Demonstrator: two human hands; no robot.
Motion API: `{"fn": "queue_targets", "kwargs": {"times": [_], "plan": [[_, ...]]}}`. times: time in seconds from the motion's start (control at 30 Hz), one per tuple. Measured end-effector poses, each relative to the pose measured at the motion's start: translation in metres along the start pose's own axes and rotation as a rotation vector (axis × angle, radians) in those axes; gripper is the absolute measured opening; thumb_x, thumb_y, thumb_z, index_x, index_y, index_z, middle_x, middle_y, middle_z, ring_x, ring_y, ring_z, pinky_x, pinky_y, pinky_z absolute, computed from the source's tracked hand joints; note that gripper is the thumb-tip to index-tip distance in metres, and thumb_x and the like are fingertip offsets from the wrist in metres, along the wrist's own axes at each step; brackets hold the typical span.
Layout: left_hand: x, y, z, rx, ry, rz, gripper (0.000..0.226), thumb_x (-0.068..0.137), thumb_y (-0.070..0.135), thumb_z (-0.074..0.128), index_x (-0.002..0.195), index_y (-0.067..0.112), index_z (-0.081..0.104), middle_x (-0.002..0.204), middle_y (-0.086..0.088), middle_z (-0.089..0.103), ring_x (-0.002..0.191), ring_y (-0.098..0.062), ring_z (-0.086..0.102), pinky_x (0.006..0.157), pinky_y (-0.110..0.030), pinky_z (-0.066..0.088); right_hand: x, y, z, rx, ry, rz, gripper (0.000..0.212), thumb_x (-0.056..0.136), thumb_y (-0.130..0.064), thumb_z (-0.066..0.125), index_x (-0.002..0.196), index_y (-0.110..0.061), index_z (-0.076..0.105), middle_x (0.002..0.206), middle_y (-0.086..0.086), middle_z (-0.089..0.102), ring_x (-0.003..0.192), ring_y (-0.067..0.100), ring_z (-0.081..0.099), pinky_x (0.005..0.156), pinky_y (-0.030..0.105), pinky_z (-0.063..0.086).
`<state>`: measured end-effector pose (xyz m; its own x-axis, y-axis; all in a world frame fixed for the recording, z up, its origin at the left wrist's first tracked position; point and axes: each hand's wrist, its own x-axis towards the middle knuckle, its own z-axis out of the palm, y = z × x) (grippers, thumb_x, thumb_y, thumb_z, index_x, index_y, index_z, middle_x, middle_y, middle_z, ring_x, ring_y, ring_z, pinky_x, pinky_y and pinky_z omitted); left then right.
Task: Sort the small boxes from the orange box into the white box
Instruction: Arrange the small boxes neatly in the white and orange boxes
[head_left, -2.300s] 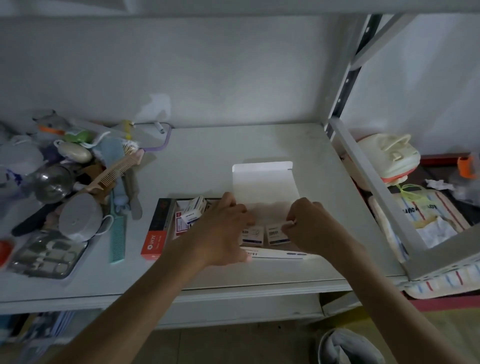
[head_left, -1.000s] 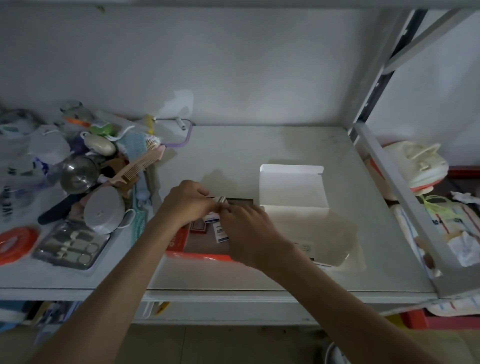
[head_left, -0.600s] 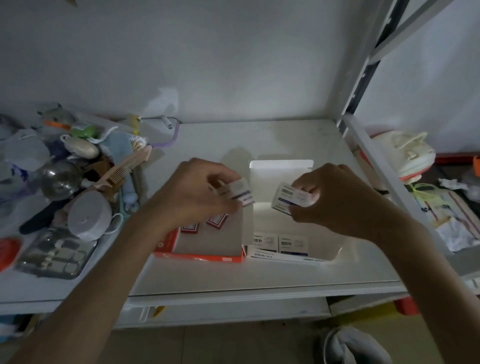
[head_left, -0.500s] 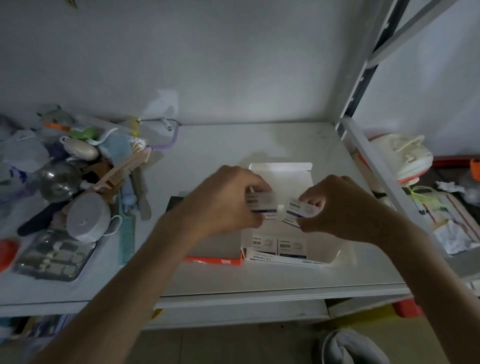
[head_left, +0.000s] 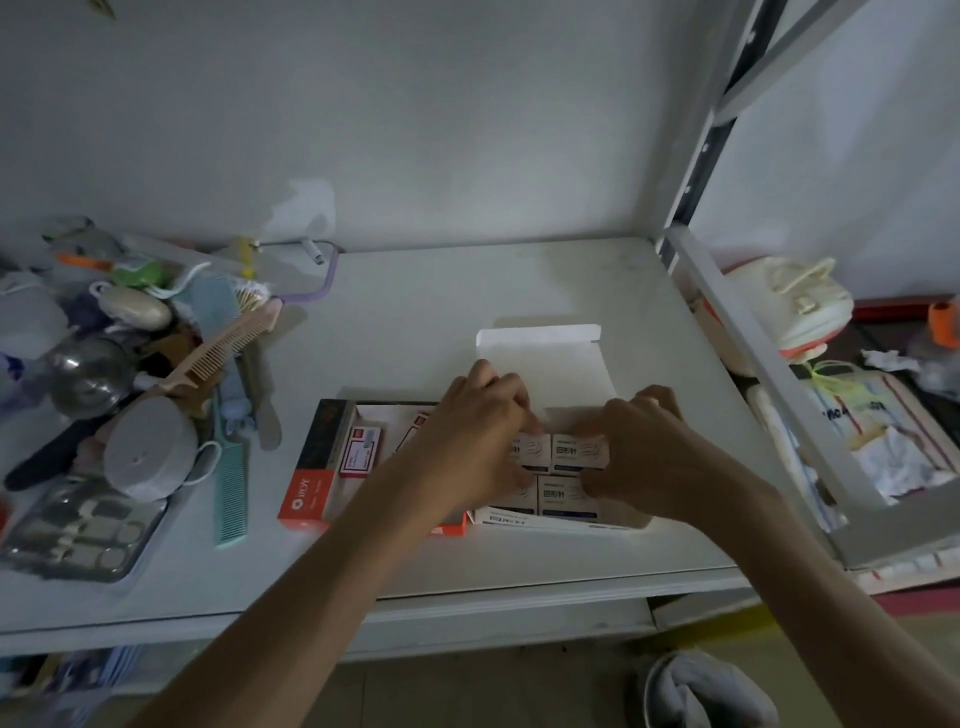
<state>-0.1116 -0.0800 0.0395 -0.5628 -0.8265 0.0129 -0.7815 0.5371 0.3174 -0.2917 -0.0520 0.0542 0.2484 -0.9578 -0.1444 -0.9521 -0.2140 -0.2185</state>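
Observation:
The orange box (head_left: 306, 499) lies open on the shelf, left of the white box (head_left: 550, 519), whose lid (head_left: 540, 358) stands folded back. A red-and-white small box (head_left: 361, 451) rests inside the orange box; another is partly hidden by my left forearm. My left hand (head_left: 478, 441) and my right hand (head_left: 641, 457) are both down inside the white box, each gripping a small white box with a blue strip: the left one (head_left: 530, 452), the right one (head_left: 579, 452). These two sit side by side behind two similar boxes (head_left: 563, 496) at the front wall.
A heap of clutter fills the shelf's left: a pink comb (head_left: 218, 348), a teal comb (head_left: 231, 483), a grey tape roll (head_left: 150, 449), a manicure set (head_left: 78, 530). A metal rack upright (head_left: 769, 395) bounds the right; bags lie beyond it.
Both hands lifted small boxes out of the orange box, carried them right, and lowered them into the white box, where they now rest behind the front row.

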Motion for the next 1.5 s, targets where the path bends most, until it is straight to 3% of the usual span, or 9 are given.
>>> {"fn": "queue_targets", "kwargs": {"times": [0.17, 0.3, 0.43, 0.63, 0.8, 0.93, 1.07, 1.3, 1.5], "plan": [[-0.007, -0.004, 0.007, 0.055, 0.024, -0.022, 0.052, 0.083, 0.046, 0.068, 0.129, 0.024, 0.063, 0.118, 0.005, 0.043, 0.110, -0.018, 0.030, 0.093, -0.027, 0.027, 0.003, -0.006, 0.002, 0.135, -0.041, 0.026, 0.035, 0.081, -0.010, 0.060, 0.112, -0.025, 0.062, 0.102, -0.002, 0.068, 0.092, 0.017, 0.054, 0.097, 0.026, 0.032], [-0.019, -0.010, 0.016, -0.009, 0.147, -0.084, 0.057, 0.081, 0.055, 0.065, 0.132, 0.032, 0.057, 0.122, 0.009, 0.043, 0.114, -0.015, 0.030, 0.089, -0.025, 0.019, 0.001, -0.011, 0.013, 0.118, -0.096, 0.088, 0.027, 0.082, -0.025, 0.055, 0.108, -0.031, 0.055, 0.109, 0.000, 0.050, 0.107, 0.021, 0.038, 0.102, 0.041, 0.036], [-0.042, -0.011, 0.028, -0.299, 0.340, -0.216, 0.054, 0.088, 0.059, 0.053, 0.130, 0.024, 0.055, 0.125, 0.007, 0.045, 0.115, -0.007, 0.034, 0.095, -0.023, 0.034, -0.002, -0.018, 0.016, 0.139, -0.080, 0.047, 0.042, 0.086, -0.022, 0.052, 0.125, -0.020, 0.037, 0.118, 0.003, 0.043, 0.102, 0.011, 0.024, 0.114, 0.042, 0.014], [-0.072, -0.050, 0.027, -0.377, 0.605, -0.463, 0.008, 0.094, 0.021, 0.059, 0.100, 0.025, 0.059, 0.108, 0.003, 0.059, 0.100, -0.016, 0.059, 0.075, -0.023, 0.050, -0.005, -0.027, 0.000, -0.013, 0.089, -0.015, 0.027, 0.089, -0.016, 0.052, 0.116, -0.018, 0.049, 0.116, 0.003, 0.055, 0.112, 0.016, 0.054, 0.115, 0.048, 0.003], [-0.084, -0.103, 0.005, -0.007, 0.224, -0.583, 0.042, 0.081, 0.026, 0.073, 0.122, 0.029, 0.064, 0.129, -0.003, 0.050, 0.123, -0.029, 0.034, 0.099, -0.037, 0.030, 0.028, -0.085, -0.018, 0.300, 0.189, -0.188, 0.025, 0.084, -0.004, 0.049, 0.096, -0.015, 0.068, 0.101, 0.001, 0.069, 0.097, 0.020, 0.060, 0.096, 0.035, 0.038], [-0.086, -0.115, -0.009, -0.133, -0.021, -0.461, 0.060, 0.074, 0.052, 0.076, 0.128, 0.045, 0.051, 0.148, 0.006, 0.025, 0.137, -0.025, 0.014, 0.110, -0.039, 0.022, 0.061, -0.121, 0.003, 0.100, 0.040, -0.200, 0.024, 0.081, -0.006, 0.053, 0.104, -0.007, 0.059, 0.108, 0.014, 0.063, 0.101, 0.035, 0.060, 0.077, 0.032, 0.041], [-0.097, -0.118, -0.017, -0.243, -0.165, -0.427, 0.087, 0.047, 0.064, 0.085, 0.118, 0.052, 0.036, 0.134, 0.021, 0.011, 0.123, -0.007, 0.012, 0.105, -0.030, 0.025, 0.075, -0.149, 0.025, -0.150, -0.036, -0.183, 0.026, 0.085, -0.016, 0.058, 0.111, -0.010, 0.058, 0.114, 0.012, 0.060, 0.107, 0.029, 0.060, 0.081, 0.036, 0.046], [-0.119, -0.120, -0.008, -0.199, -0.062, -0.303, 0.076, 0.046, 0.057, 0.086, 0.111, 0.038, 0.053, 0.128, 0.024, 0.015, 0.115, -0.004, 0.018, 0.094, -0.028, 0.035, 0.079, -0.157, 0.028, -0.210, -0.163, -0.282, 0.026, 0.076, -0.013, 0.068, 0.100, -0.009, 0.058, 0.110, 0.012, 0.062, 0.105, 0.029, 0.060, 0.094, 0.039, 0.041], [-0.121, -0.122, -0.005, -0.217, -0.025, -0.305, 0.073, 0.044, 0.063, 0.083, 0.108, 0.040, 0.055, 0.130, 0.021, 0.019, 0.114, -0.006, 0.021, 0.094, -0.029, 0.039, 0.075, -0.153, 0.025, 0.000, -0.333, -0.324, 0.047, 0.062, -0.009, 0.082, 0.098, -0.010, 0.053, 0.106, 0.008, 0.062, 0.093, 0.026, 0.064, 0.077, 0.043, 0.058]]}}
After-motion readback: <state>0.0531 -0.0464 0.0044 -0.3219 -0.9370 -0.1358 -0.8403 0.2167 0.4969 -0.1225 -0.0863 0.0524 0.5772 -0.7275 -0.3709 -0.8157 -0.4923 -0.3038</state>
